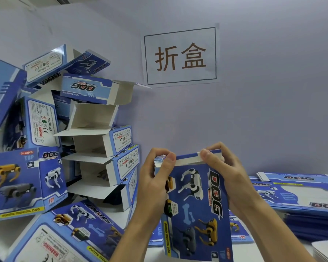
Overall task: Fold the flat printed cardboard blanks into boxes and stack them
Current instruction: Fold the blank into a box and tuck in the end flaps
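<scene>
Between both hands, raised before the wall, stands the box (195,201); left hand (155,178) and right hand (225,174) pinch its top flap (189,159). Thin card looks light, creasable: best held near the fold lines

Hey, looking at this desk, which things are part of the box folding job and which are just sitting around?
Part of the job:
- box being folded, top flap pinched by left hand and right hand
- stack of flat blanks on the right
- pile of folded boxes on the left

Just there:
- paper sign on the wall
- white table underneath
</scene>
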A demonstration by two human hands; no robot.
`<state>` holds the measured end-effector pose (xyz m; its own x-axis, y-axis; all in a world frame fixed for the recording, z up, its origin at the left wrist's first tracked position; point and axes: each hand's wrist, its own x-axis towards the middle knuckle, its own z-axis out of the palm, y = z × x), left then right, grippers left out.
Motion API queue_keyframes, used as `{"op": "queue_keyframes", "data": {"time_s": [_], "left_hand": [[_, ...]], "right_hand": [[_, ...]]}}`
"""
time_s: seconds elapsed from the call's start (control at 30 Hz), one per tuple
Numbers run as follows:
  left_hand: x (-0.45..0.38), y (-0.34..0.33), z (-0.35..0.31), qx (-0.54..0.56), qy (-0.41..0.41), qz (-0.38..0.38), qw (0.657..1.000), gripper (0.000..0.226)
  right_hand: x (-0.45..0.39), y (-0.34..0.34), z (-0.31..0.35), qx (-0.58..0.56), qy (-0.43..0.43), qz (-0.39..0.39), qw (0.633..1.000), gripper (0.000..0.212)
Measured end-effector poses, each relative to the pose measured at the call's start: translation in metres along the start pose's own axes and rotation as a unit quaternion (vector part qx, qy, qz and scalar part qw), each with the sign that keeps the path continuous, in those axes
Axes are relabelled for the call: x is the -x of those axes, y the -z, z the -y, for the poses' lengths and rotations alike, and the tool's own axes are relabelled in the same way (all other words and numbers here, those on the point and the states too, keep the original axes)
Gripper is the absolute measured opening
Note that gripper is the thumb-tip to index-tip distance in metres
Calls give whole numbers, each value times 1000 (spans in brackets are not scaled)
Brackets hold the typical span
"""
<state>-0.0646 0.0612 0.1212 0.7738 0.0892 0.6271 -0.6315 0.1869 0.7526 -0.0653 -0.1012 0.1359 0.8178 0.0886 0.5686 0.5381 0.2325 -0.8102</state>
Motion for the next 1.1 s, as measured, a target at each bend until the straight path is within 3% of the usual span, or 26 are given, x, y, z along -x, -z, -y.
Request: {"op": "queue_keyframes", "data": {"time_s": [0.33, 0.5, 0.6, 0.67, 0.73, 0.87, 0.93, 1.1], "left_hand": [[-3, 6, -1, 70, 28, 53, 996, 12], [-5, 10, 1, 29, 10, 37, 999, 28], [-2, 11, 2, 16, -15, 88, 996, 46], [-2, 12, 4, 15, -18, 98, 995, 53], [-2, 12, 4, 8, -25, 79, 997, 42], [-2, 9, 6, 19, -29, 66, 997, 23], [-1, 8, 6, 12, -38, 60, 997, 22], [-4, 12, 6, 25, -34, 80, 996, 28]], "right_hand": [[1, 2, -3, -48, 16, 45, 998, 21], [4, 6, -3, -80, 16, 75, 994, 51], [3, 3, -4, -48, 28, 42, 998, 54], [2, 2, -5, -41, 39, 34, 998, 53], [2, 3, -6, -37, 45, 21, 998, 46], [0, 8, -13, -42, 43, 0, 998, 10], [0, 9, -15, -37, 48, -1, 998, 7], [1, 8, -12, -24, 59, -9, 998, 44]]}}
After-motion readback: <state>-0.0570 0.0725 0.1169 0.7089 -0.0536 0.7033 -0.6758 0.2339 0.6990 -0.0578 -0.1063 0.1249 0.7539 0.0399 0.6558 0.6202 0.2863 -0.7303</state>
